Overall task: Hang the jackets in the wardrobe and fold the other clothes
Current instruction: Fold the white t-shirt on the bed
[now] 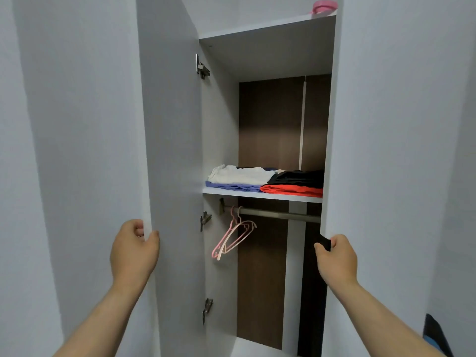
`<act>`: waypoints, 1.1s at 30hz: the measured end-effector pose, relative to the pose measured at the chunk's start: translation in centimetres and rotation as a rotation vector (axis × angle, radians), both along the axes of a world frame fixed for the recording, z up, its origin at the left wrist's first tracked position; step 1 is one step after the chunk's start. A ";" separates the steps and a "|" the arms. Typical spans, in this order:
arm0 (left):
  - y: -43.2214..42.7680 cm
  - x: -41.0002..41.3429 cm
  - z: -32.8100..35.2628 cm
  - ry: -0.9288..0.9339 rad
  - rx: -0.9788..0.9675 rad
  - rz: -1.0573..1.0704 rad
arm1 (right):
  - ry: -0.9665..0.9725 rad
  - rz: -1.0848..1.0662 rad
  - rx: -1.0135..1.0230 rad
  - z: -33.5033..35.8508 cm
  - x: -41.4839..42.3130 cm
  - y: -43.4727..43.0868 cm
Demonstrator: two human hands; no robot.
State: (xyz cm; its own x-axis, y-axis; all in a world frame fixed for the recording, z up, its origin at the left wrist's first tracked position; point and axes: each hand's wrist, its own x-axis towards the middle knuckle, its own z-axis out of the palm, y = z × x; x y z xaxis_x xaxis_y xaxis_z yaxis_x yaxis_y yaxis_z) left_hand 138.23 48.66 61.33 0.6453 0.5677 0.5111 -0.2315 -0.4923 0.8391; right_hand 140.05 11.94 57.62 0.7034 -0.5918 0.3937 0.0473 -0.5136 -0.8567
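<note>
Left hand (134, 249) outstretched, curled round left door (170, 150) edge; right hand (336, 258) outstretched, gripping right door (386, 150) edge.

Your left hand (134, 249) and your right hand (337, 257) are both bare, as are the wrists behind them. Your left forearm (103, 313) and right forearm (381, 313) are uncovered too, bare skin along the whole stretch that shows, widening from wrist toward the lower edge of the view. Whatever you wear higher up lies out of sight.
</note>
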 end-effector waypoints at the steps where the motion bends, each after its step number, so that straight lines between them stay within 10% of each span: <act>1: -0.8 -0.1 -0.1 -0.006 -0.013 -0.037 | 0.002 0.005 0.003 0.0 0.1 0.0; 18: -13.4 3.8 -1.4 0.070 0.195 -0.552 | 0.064 0.146 -0.056 0.0 1.6 -1.0; 33: -21.6 14.1 -4.4 -0.163 0.404 -0.490 | 0.015 0.084 -0.037 -1.3 8.3 -0.4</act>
State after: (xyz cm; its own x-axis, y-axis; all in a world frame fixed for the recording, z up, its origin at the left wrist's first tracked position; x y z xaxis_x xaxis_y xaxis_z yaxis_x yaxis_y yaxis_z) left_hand 152.33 27.06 56.94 0.6765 -0.0297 0.7359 -0.6179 -0.5667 0.5451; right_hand 148.35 11.59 56.30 0.7560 -0.5155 0.4033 0.0791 -0.5397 -0.8381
